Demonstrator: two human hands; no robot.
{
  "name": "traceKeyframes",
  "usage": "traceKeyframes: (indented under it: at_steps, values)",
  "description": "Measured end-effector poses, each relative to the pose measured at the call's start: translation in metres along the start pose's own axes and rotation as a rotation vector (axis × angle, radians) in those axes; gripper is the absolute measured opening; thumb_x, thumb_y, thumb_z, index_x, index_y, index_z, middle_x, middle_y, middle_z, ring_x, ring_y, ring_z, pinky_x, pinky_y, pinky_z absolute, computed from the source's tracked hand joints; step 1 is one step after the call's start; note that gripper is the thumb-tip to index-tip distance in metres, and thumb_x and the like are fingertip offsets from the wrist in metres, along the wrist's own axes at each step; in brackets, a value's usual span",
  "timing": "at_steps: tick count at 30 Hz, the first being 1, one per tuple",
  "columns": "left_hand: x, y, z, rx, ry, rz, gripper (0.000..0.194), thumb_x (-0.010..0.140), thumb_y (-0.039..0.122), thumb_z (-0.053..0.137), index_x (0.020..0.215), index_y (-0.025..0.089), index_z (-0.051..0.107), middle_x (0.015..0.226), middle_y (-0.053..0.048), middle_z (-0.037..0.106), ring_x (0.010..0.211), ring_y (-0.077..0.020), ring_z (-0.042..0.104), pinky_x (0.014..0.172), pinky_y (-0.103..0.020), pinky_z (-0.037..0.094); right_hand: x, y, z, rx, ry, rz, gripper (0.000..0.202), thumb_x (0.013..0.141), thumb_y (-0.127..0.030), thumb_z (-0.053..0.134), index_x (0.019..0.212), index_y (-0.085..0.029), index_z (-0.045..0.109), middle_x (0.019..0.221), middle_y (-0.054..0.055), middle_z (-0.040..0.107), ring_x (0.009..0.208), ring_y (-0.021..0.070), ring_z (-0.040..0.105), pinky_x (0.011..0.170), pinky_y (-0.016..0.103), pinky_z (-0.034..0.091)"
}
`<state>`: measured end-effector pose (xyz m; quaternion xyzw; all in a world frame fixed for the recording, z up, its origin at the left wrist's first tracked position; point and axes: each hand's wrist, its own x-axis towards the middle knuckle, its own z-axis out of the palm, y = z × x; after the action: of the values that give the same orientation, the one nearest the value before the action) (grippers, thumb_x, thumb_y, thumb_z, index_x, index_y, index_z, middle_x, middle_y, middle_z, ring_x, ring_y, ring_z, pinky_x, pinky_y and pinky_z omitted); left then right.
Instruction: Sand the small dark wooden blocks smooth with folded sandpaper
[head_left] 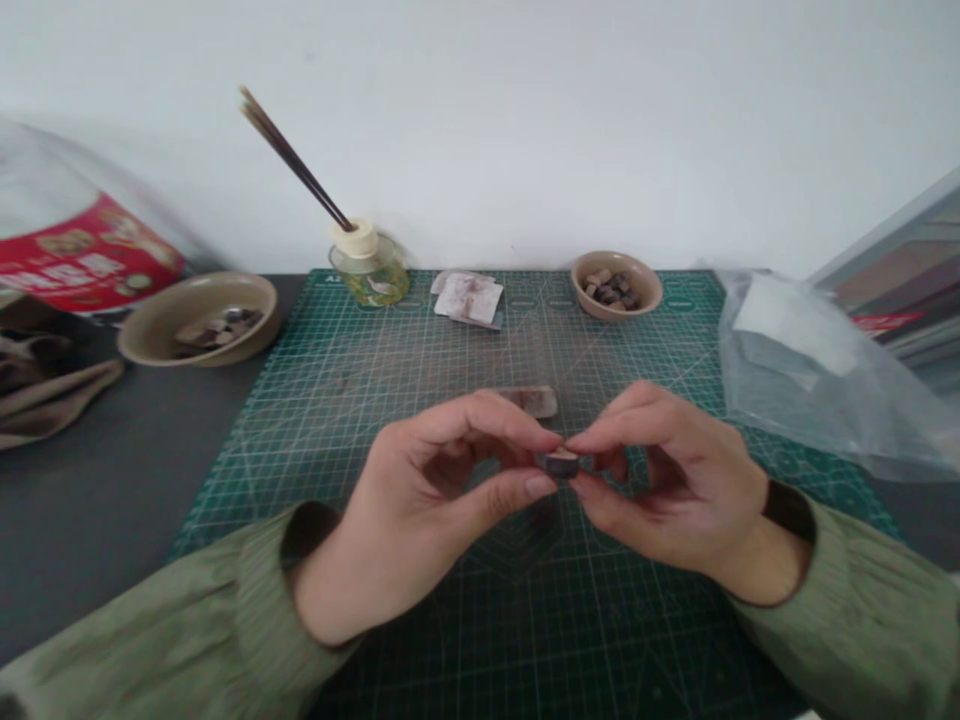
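Both hands meet over the middle of the cutting mat, pinching one small block (562,462) between them. The block has dark sides and a paler brown top; its exact kind does not show. My left hand (427,510) grips it from the left with thumb and forefinger. From the other side, the thumb and fingertips of my right hand (671,480) close on its right end. Just behind the fingers, a flat pale bar with brownish smears (536,401) lies on the mat, partly hidden by my left hand.
The green cutting mat (322,400) covers the dark table. At its back stand a reed diffuser (369,270), stained white papers (469,299) and a small bowl of brown pieces (651,292). A larger bowl (142,335) and a red-labelled bag (90,250) sit left. A clear plastic bag (795,380) lies right.
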<state>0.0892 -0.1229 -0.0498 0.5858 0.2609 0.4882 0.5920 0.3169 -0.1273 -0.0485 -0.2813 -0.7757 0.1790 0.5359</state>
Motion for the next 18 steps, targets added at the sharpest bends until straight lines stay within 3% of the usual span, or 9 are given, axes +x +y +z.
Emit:
traceKeyframes:
  at_steps: [10,18]
  values:
    - [-0.0019,0.0014,-0.0034,0.120,-0.073,0.077,0.015,0.103,0.018,0.087,0.115,0.027,0.090,0.106,-0.004,0.085,0.098,-0.0154,0.077,0.088,-0.024,0.063,0.0006,-0.0006,-0.0030,0.022,-0.069,-0.064,0.025,0.092,-0.013,0.091,0.106,-0.021,0.072,0.084,0.004,0.082,0.065,0.0156,0.076,0.055,0.025,0.059]
    - [-0.0028,0.0046,-0.0015,0.088,-0.132,0.048,0.030,0.099,0.016,0.090,0.126,0.028,0.089,0.105,-0.004,0.082,0.094,-0.0143,0.075,0.088,-0.024,0.065,0.0043,-0.0014,-0.0070,-0.004,-0.111,-0.100,0.025,0.090,-0.007,0.088,0.104,-0.021,0.071,0.084,0.003,0.082,0.068,0.0148,0.077,0.060,0.025,0.061]
